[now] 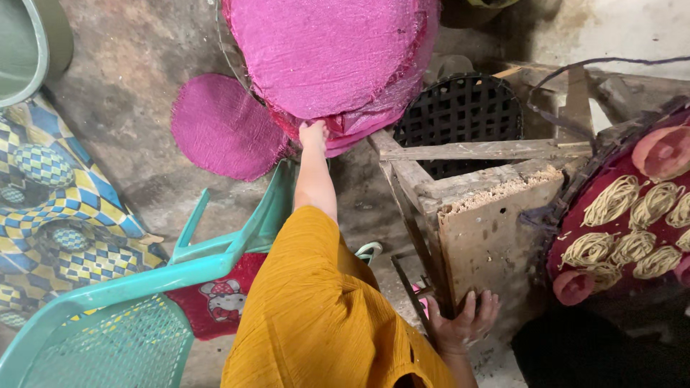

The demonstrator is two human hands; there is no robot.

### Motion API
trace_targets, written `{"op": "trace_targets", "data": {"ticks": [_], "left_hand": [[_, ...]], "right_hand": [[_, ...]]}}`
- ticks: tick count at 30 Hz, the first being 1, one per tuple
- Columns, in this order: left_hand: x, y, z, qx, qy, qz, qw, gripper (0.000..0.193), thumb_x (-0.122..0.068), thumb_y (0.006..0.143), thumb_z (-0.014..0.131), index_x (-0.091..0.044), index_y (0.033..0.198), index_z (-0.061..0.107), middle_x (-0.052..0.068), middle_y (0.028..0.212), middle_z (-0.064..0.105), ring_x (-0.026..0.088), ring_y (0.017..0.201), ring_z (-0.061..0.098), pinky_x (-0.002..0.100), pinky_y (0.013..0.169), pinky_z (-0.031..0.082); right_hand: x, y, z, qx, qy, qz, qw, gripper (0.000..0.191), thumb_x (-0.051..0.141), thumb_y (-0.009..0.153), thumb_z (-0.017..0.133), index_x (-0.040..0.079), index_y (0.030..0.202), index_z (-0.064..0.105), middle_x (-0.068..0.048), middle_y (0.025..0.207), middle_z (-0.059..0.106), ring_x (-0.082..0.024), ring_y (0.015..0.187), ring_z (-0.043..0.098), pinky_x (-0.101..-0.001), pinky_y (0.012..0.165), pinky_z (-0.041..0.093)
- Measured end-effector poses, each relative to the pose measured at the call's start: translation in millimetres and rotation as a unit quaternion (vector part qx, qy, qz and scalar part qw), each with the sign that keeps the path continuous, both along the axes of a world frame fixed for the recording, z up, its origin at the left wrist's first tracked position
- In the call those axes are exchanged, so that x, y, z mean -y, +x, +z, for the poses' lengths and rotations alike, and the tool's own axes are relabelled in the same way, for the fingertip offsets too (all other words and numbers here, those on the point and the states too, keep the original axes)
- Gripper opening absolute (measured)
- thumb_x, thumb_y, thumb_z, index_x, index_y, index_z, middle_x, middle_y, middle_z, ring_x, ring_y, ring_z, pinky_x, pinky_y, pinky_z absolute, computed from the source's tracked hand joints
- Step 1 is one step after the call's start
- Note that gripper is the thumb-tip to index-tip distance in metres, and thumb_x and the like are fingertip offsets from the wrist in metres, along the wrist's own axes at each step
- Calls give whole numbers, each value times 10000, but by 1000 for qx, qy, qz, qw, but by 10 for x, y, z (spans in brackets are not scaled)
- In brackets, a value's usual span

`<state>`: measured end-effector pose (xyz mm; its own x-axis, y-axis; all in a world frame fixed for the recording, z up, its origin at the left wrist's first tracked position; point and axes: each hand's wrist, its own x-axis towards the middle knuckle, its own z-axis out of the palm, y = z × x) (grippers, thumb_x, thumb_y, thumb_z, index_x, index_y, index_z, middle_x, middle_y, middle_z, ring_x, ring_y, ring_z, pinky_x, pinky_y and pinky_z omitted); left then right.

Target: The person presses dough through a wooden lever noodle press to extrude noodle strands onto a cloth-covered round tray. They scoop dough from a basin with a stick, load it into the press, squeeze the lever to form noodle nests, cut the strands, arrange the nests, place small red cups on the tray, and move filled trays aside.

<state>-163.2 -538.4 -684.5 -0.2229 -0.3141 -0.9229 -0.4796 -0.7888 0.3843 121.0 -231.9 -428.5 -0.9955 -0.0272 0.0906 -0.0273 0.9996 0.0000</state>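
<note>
A stack of round pink mesh mats (pixel 327 54) lies on the concrete floor; the left hand (pixel 313 134) pinches its lower edge. The right hand (pixel 466 323) braces, fingers spread, against a wooden frame (pixel 496 230). Lifting 1 mat cleanly seemingly needs separation.

Bare grey concrete floor (pixel 136 100) under 1 loose pink woven disc (pixel 224 128), teal plastic chair (pixel 144 302), wooden frame (pixel 474 208).
</note>
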Motion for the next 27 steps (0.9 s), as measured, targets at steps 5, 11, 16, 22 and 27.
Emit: {"op": "trace_targets", "data": {"ticks": [5, 11, 16, 22, 27], "left_hand": [[96, 43, 27, 98, -309, -484, 813, 405, -429, 865, 779, -27, 829, 750, 161, 785, 705, 313, 680, 696, 415, 637, 525], [104, 446, 338, -8, -235, -393, 889, 423, -406, 882, 811, -16, 757, 708, 94, 722, 664, 188, 648, 591, 346, 622, 477], [141, 800, 708, -101, 31, -236, 966, 314, -383, 922, 781, -116, 866, 625, -21, 742, 599, 122, 654, 496, 289, 587, 386], [206, 850, 1155, -104, 89, -148, 980, 349, -436, 896, 783, -114, 897, 648, 14, 767, 598, 143, 687, 569, 298, 634, 488], [-55, 652, 1529, -54, 127, -142, 980, 401, -527, 877, 753, -138, 942, 679, -12, 803, 572, 126, 711, 580, 324, 650, 501]], "right_hand": [[20, 18, 23, -15, 3, 7, 1000, 838, 569, 839, 794, 27, 1405, 497, -242, 1467, 476, -503, 1392, 449, -660, 1186, 422], [55, -32, 128, 2, -4, 8, 1000, 836, 562, 845, 801, 32, 1418, 499, -252, 1479, 470, -503, 1394, 454, -663, 1189, 396], [129, -129, 246, -26, -26, 21, 999, 799, 528, 869, 799, 48, 1433, 500, -239, 1499, 455, -497, 1397, 441, -659, 1182, 385], [270, -256, 510, -38, -32, 30, 998, 828, 530, 881, 790, 67, 1475, 444, -239, 1518, 431, -500, 1396, 429, -660, 1180, 366], [407, -367, 778, -38, -24, 28, 999, 826, 525, 865, 794, 75, 1465, 447, -230, 1522, 434, -492, 1393, 439, -655, 1191, 359]]}}
